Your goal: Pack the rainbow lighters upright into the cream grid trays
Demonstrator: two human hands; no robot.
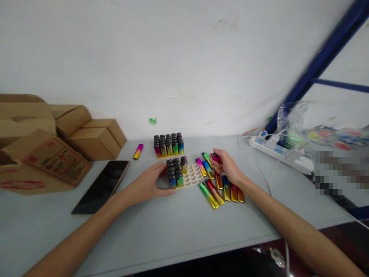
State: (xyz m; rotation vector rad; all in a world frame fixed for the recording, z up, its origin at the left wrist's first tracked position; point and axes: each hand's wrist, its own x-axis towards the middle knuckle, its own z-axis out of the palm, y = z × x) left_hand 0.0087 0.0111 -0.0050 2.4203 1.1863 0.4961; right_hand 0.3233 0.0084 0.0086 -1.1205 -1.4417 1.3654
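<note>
A white tray (193, 176) lies on the grey table, its left part filled with upright colourful lighters (175, 171). My left hand (150, 184) rests against the tray's left side, thumb and fingers curved around it. My right hand (225, 165) is closed on a pink lighter (216, 157), held just right of the tray. Several loose lighters (220, 189) lie flat on the table under and in front of that hand. A second full block of lighters (168, 145) stands behind the tray.
A single pink-yellow lighter (138, 151) lies at the back left. A dark phone (102, 186) and cardboard boxes (43, 148) are at the left. A white power strip (278, 152) with cables and a clear plastic bag (311, 127) are at the right.
</note>
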